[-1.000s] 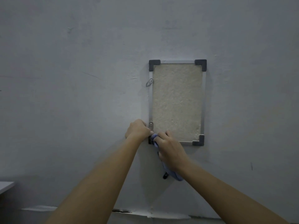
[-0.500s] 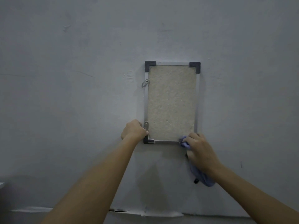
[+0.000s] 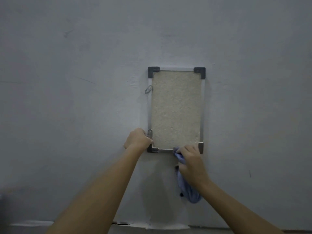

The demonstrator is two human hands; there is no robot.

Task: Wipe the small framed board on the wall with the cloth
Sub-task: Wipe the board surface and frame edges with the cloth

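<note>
A small framed board (image 3: 176, 109) hangs upright on the grey wall, with a beige rough face, a thin metal frame and dark corner caps. My left hand (image 3: 138, 139) grips the frame's lower left edge, just above the corner cap. My right hand (image 3: 191, 160) is closed on a blue cloth (image 3: 187, 188) and presses its bunched top against the bottom frame rail, right of the middle. The rest of the cloth hangs down below my wrist. The hand covers most of the lower right corner cap.
Two small metal hanger tabs (image 3: 148, 90) sit on the frame's left side. The grey wall (image 3: 67, 98) fills the view. A pale ledge or skirting (image 3: 152, 226) runs along the bottom.
My right hand slid the cloth along the bottom rail from the lower left corner to the right, then back a little to the left. My left hand stayed on the frame.
</note>
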